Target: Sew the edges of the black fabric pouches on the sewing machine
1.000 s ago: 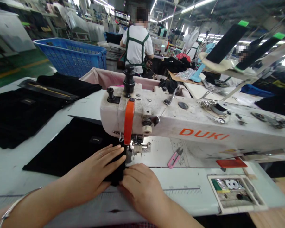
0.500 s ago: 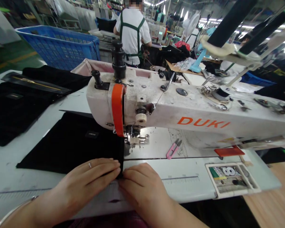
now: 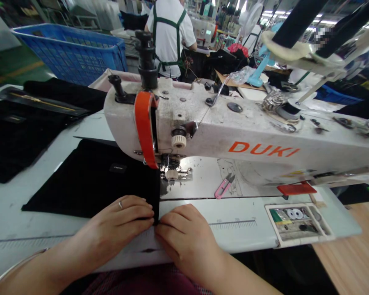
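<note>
A black fabric piece point(image 3: 89, 180) with a small label point(image 3: 118, 168) lies flat on the sewing machine table. Its right edge runs in under the presser foot point(image 3: 172, 175) of the white sewing machine point(image 3: 203, 119). My left hand point(image 3: 123, 221), a ring on one finger, has its fingers pressed together on the cloth's near right corner. Against that same corner, my right hand point(image 3: 184, 233) pinches the edge with curled fingers. The fingertips of both hands almost meet, and the bit of cloth between them is mostly hidden.
Pink thread snips point(image 3: 224, 186) lie on the machine bed. A parts tray point(image 3: 298, 225) with bobbins is set in the table at right. More black fabric pieces point(image 3: 15, 139) with a zipper point(image 3: 43, 102) lie left. Behind stand a blue basket point(image 3: 70, 53) and a person point(image 3: 169, 37).
The view has tilted down slightly, so the machine and table sit higher in the picture. Both hands keep their place at the fabric's corner; the cloth has hardly moved.
</note>
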Demonstrator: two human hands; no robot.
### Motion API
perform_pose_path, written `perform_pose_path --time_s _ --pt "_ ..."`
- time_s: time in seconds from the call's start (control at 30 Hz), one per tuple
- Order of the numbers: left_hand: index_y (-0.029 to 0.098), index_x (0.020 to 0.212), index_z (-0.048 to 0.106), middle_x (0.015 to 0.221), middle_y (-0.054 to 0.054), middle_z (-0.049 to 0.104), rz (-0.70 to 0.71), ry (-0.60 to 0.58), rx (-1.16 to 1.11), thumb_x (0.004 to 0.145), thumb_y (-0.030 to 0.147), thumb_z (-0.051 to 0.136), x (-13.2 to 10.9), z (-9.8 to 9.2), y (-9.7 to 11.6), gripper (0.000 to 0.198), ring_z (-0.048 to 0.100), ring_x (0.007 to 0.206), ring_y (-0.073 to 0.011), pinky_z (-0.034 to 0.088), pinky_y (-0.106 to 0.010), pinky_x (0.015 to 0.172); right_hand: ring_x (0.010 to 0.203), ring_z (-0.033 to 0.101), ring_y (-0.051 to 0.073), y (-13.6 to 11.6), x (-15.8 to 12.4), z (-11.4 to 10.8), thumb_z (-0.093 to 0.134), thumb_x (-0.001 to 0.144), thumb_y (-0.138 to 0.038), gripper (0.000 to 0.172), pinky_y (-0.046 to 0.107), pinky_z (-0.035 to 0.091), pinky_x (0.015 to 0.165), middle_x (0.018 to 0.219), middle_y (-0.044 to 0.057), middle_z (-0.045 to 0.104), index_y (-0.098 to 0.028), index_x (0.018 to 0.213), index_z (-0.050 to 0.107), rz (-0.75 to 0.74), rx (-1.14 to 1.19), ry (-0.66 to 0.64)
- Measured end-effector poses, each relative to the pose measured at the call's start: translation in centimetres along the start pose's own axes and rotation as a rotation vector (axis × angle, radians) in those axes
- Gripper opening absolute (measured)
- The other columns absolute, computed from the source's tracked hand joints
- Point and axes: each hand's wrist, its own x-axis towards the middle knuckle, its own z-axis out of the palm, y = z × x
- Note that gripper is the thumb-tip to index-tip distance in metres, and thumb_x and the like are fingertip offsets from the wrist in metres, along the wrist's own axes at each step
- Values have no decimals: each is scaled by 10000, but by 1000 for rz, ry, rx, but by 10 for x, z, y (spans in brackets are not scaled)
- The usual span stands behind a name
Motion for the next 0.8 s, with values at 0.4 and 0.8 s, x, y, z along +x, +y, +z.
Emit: perform_pose_path --time_s 0.4,0.8 --pt "284 1285 746 1350 12 786 144 47 61 1036 22 523 6 -8 -6 425 692 1333 -141 472 -264 1255 1062 736 211 -4 4 -2 623 1080 -209 150 373 545 943 1214 53 811 -190 1208 698 44 70 64" --pt "282 1220 812 1257 -6 828 88 101 -34 1101 175 569 36 -21 -42 291 744 1261 -154 546 -304 1196 1026 697 254 20 35 -11 787 974 -210 233 418 563 913 1131 51 802 -202 1202 737 54 -115 -122"
